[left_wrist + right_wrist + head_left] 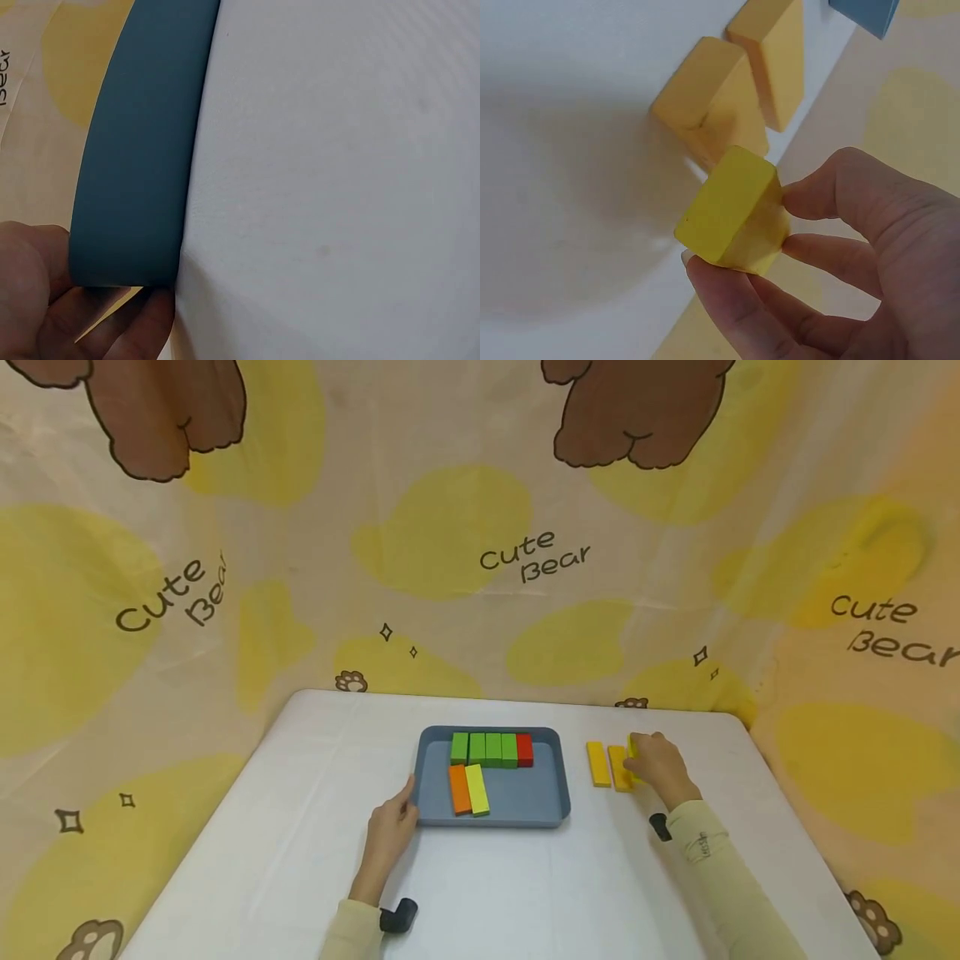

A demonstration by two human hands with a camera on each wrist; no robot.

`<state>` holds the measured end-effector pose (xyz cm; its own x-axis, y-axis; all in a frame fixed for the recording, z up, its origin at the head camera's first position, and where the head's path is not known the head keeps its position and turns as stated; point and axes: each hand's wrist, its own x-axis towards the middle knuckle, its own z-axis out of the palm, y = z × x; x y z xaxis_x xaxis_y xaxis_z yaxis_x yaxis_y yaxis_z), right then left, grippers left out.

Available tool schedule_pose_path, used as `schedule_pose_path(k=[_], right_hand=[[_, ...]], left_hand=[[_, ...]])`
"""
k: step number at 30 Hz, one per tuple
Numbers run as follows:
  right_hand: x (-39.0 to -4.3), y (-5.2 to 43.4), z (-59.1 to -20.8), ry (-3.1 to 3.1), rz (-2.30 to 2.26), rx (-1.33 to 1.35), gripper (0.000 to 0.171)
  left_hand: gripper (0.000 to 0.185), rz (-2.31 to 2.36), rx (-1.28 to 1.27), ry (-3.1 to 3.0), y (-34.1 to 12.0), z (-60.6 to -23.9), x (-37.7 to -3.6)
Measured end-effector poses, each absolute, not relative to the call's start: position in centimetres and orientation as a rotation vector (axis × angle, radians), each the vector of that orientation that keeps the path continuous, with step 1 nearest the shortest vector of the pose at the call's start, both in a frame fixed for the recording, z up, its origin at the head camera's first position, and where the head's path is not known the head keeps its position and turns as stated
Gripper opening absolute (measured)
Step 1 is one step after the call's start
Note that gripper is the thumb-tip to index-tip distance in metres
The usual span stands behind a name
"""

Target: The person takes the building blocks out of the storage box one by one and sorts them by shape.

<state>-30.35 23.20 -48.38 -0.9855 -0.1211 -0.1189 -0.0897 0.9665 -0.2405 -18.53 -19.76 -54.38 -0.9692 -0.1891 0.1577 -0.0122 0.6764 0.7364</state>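
Note:
My left hand (392,828) grips the grey-blue tray (491,820) at its left side; in the left wrist view fingers bend against the end of the tray wall (142,150). On the tray stand several green blocks (477,750) in a row with a red block (525,750) at the right end. Below them an orange block (459,790) and a yellow-green block (477,790) lie side by side. Right of the tray, my right hand (662,767) pinches a yellow block (731,206) between thumb and fingers. Two orange-yellow blocks (597,764) (712,97) lie beside it on the table.
A white-covered table (487,893) carries everything. Behind it and at both sides hangs a patterned cloth (442,543) with bears and lettering. A small black device (399,916) sits at the left wrist, another black device (660,827) at the right.

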Motion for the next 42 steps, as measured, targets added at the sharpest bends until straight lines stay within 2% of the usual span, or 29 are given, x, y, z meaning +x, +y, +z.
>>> schedule_pose_path(k=[11, 42], right_hand=[[-30.0, 23.8, -49.5, 2.905, -0.35, -0.073, 0.058], [-30.5, 24.2, -50.2, 2.88, -0.323, -0.11, 0.058]], left_hand=[[0.051, -1.213, 0.195, -2.698, -19.6, -54.2, -18.6], [0.05, -1.216, 0.197, -2.68, -19.9, -54.8, -18.9]])
